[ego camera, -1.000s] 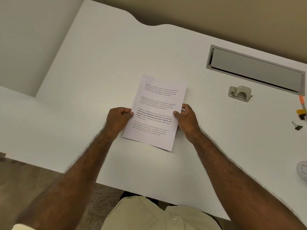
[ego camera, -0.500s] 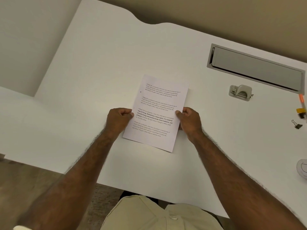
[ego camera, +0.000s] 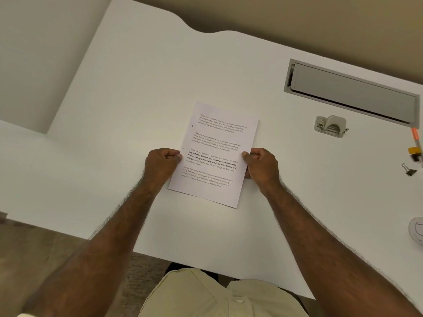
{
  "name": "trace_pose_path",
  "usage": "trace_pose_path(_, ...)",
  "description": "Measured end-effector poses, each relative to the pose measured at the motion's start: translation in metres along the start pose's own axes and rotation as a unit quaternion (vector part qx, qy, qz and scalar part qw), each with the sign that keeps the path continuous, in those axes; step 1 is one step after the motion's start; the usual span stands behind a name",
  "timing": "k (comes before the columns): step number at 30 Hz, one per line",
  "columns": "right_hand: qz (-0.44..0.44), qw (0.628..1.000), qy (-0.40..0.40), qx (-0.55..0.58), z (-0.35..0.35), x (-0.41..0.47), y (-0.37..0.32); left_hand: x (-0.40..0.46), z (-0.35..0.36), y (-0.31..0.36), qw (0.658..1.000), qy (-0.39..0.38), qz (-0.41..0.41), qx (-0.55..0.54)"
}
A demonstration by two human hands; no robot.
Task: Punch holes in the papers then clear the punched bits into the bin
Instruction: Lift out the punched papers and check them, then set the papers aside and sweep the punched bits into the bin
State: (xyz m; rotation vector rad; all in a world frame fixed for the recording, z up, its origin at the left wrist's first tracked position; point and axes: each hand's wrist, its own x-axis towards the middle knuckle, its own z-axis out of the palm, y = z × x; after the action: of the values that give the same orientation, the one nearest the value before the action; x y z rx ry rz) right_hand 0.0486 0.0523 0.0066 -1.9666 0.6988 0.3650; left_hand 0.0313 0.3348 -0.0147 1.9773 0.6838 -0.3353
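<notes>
Printed white papers [ego camera: 214, 154] lie in the middle of the white desk [ego camera: 137, 88], turned a little clockwise. A small dark hole shows near their upper left edge. My left hand [ego camera: 161, 165] grips the left edge with curled fingers and the thumb on top. At the right edge my right hand [ego camera: 262, 167] holds the sheets the same way. A grey hole punch [ego camera: 330, 126] sits on the desk to the far right of the papers, apart from both hands. No bin is in view.
A grey cable tray lid [ego camera: 352, 92] is set into the desk behind the punch. At the right edge lie an orange marker [ego camera: 415, 139], a yellow and black clip [ego camera: 413, 153] and a black binder clip [ego camera: 409, 170]. A white round object [ego camera: 417, 229] sits lower right.
Both hands still hold the papers in the same place; my right hand has shifted slightly along the right edge. The papers have barely moved.
</notes>
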Motion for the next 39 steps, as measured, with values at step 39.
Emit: trace_pose_path(39,-0.21,0.964,0.122,-0.106,-0.14,-0.029,0.12,-0.125,0.166,0.082,0.952,-0.003,0.289,0.104)
